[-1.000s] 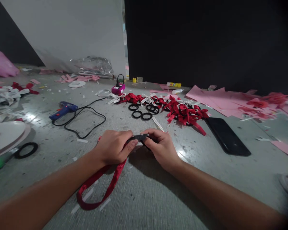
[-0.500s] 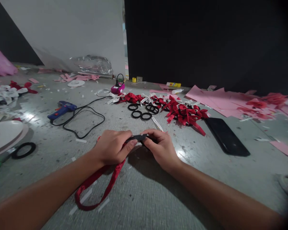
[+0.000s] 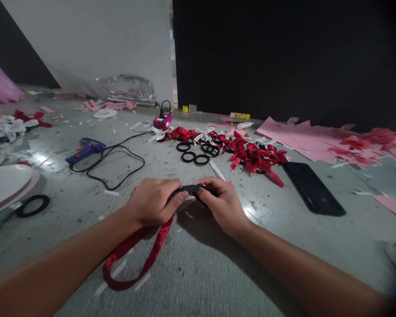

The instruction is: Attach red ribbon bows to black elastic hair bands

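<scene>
Between my two hands is a black ring (image 3: 192, 188), mostly covered by the fingers. My left hand (image 3: 155, 200) is closed on its left side, thumb pressed along it. My right hand (image 3: 222, 202) pinches the right side with thumb and forefinger. A red ribbon (image 3: 152, 257) hangs in a loop below my left hand and lies on the floor; where its ends go is hidden by that hand. Beyond my hands several loose black rings (image 3: 202, 160) lie near a pile of red ribbon bows (image 3: 251, 154) and white ribbon bows (image 3: 204, 135).
To the left lie a blue glue gun (image 3: 86, 149) with its black cord (image 3: 141, 165), a white ribbon spool (image 3: 9, 185) and another black ring (image 3: 33, 206). A phone (image 3: 312, 189) rests at right, near pink paper sheets (image 3: 297, 138). A black panel (image 3: 284, 57) stands behind.
Both hands keep their hold on the black ring, and the thumbs have shifted only slightly. The red ribbon and the things around stay put.
</scene>
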`<control>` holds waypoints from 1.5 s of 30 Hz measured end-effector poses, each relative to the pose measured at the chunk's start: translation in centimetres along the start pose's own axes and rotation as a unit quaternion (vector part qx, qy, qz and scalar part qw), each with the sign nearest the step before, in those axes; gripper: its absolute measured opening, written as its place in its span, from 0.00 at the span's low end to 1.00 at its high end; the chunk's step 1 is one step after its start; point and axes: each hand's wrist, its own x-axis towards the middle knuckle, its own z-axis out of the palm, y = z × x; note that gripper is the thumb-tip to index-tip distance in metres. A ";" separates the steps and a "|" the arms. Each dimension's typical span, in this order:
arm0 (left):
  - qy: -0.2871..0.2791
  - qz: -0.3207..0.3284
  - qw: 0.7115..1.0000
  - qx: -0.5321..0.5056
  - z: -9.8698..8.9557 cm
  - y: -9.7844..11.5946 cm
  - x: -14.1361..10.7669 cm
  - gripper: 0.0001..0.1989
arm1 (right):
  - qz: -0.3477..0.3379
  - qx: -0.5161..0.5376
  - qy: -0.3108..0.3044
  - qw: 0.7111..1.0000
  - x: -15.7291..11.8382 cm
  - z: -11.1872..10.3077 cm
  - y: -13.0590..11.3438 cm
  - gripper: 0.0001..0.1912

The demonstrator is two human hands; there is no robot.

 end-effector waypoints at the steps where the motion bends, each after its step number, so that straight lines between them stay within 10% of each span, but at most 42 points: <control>1: 0.001 -0.002 1.000 0.003 0.0 0.0 0.0 0.18 | 0.002 0.002 0.000 1.000 0.0 0.0 0.0 0.07; 17: 0.104 -0.046 0.993 -0.003 -0.7 -0.9 0.0 0.17 | 0.037 0.029 0.015 0.999 0.0 0.1 0.2 0.08; 24: 0.036 0.065 0.996 0.046 0.0 -0.5 0.0 0.17 | 0.045 0.014 0.004 0.999 0.0 -0.1 0.3 0.09; 45: -0.008 0.054 0.997 0.059 0.0 -0.6 0.0 0.18 | -0.032 -0.075 -0.041 0.996 -0.2 0.1 -0.2 0.08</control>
